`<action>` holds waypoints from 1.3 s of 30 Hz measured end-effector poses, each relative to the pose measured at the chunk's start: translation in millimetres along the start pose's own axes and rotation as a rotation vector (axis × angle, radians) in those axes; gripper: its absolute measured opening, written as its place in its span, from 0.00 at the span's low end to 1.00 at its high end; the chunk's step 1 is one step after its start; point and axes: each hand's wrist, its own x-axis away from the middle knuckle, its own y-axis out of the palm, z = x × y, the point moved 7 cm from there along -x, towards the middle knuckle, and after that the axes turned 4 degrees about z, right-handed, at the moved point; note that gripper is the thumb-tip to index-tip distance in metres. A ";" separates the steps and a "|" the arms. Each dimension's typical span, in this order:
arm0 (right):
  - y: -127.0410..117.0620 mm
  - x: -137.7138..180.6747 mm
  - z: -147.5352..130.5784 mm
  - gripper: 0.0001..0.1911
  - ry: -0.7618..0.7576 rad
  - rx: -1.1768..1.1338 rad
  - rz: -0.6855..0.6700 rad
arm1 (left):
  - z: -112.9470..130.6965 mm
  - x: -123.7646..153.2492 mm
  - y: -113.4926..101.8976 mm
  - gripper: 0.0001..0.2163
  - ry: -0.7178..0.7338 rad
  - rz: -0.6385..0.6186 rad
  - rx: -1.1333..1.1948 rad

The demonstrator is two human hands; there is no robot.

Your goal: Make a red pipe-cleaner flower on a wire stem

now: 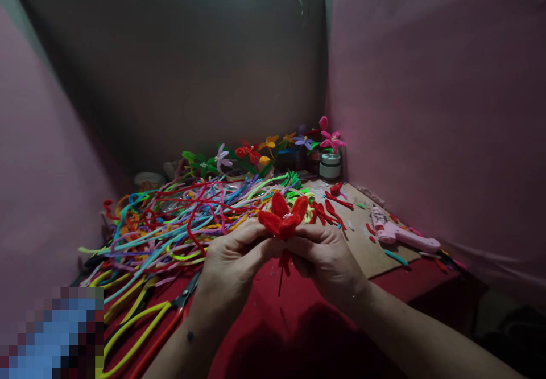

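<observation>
A red pipe-cleaner flower [284, 217] with fuzzy petals and small pale bits at its centre is held up in front of me. My left hand [239, 254] pinches its base from the left. From the other side, the fingers of my right hand [326, 256] are closed on the same base. A thin dark stem [280, 282] points down between the hands, below a short red fuzzy piece. My fingertips partly hide the underside of the flower.
Many coloured pipe cleaners [170, 225] lie heaped at left, with yellow-handled scissors [140, 322] nearer me. On a board [371, 256] at right are a pink glue gun [401, 235] and red scraps. Finished flowers [249, 151] and a jar [330, 165] stand behind.
</observation>
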 end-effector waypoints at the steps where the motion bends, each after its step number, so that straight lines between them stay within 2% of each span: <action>1: 2.1 0.5 -0.5 0.07 0.013 -0.004 -0.006 | -2.2 0.3 -0.1 0.08 -0.006 0.013 0.007; 4: 6.9 1.7 -3.0 0.08 0.034 0.006 -0.033 | -6.1 0.9 -1.8 0.07 -0.006 0.039 0.032; 8: 8.2 1.7 -5.2 0.08 0.037 0.036 -0.053 | -1.5 4.0 -4.0 0.05 0.072 0.116 0.007; 12: 8.8 1.8 -9.9 0.07 -0.012 0.058 -0.064 | 1.2 8.8 -2.6 0.03 0.124 0.200 -0.015; 15: 10.9 2.9 -18.3 0.05 -0.117 0.090 -0.085 | -2.2 10.0 -0.8 0.04 0.100 0.220 0.042; 18: 11.6 4.5 -24.3 0.04 -0.189 0.108 -0.085 | -4.7 8.8 2.9 0.05 0.033 0.184 0.136; 21: 11.6 5.6 -25.8 0.06 -0.195 0.104 -0.065 | -2.8 7.1 6.5 0.07 -0.025 0.154 0.227; 26: 11.2 6.9 -26.9 0.07 -0.195 0.092 -0.001 | 0.6 6.0 3.9 0.11 -0.022 0.220 0.301; 33: 11.2 6.7 -32.2 0.05 -0.275 0.120 0.041 | -6.8 5.8 8.6 0.10 -0.026 0.171 0.280; 37: 11.4 3.1 -23.2 0.07 -0.163 0.010 -0.035 | -0.9 6.4 18.7 0.08 -0.032 0.013 0.170; 39: 12.6 3.3 -19.2 0.07 -0.111 -0.024 -0.097 | 2.9 8.9 23.7 0.11 -0.049 -0.079 0.082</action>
